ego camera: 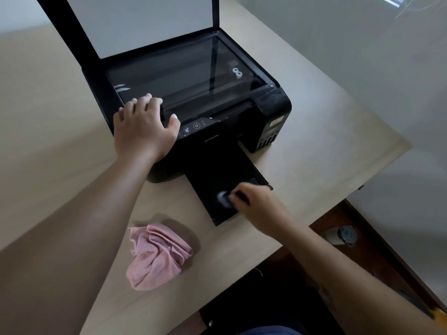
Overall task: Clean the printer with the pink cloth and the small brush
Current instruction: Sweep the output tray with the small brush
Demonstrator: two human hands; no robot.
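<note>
A black Epson printer [217, 131] stands on the table with its scanner lid [145, 22] raised and the glass exposed. Its output tray [210, 175] sticks out toward me. My left hand [142, 126] rests flat on the printer's front left corner, fingers spread over the edge of the glass. My right hand [256, 204] is closed around the small brush [223, 198], whose blurred bristles touch the near end of the output tray. The crumpled pink cloth [157, 255] lies on the table near me, apart from both hands.
The beige table [326, 131] ends in a corner at the right, with a grey wall beyond it. Dark wooden floor [377, 262] shows below the table's edge, where a small grey and white object [341, 235] lies.
</note>
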